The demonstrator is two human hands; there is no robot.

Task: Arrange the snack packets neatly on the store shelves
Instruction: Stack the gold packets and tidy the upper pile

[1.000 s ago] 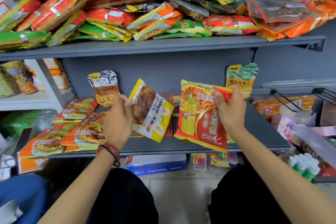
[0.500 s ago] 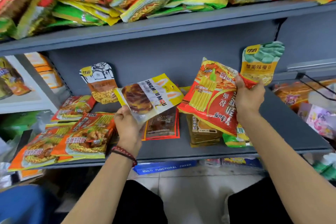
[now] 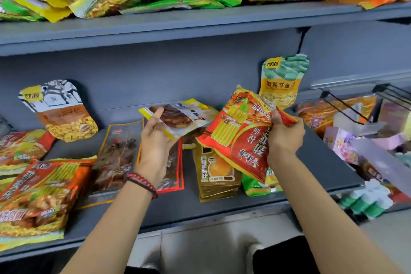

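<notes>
Below the left hand [image 3: 155, 140]: grey metal shelf [image 3: 311, 162].
Left hand: grasping a yellow-white foil meat packet [image 3: 184, 115].
Right hand [image 3: 284, 133]: clutching a red-orange crinkly snack packet [image 3: 240, 138], just right of the left hand.

The stack of flat packets [image 3: 216, 176] lies on the lower shelf [image 3: 322, 162]. Just above the stack, the right hand [image 3: 283, 135] holds a noodle packet [image 3: 240, 138]. Left of the stack, the left hand [image 3: 155, 140] holds a meat snack packet [image 3: 178, 115]. Behind the stack, to its right, a bean pouch [image 3: 282, 82] leans on the back wall [image 3: 178, 73]. Far left of the stack lies a pile of noodle bags [image 3: 37, 196].
</notes>
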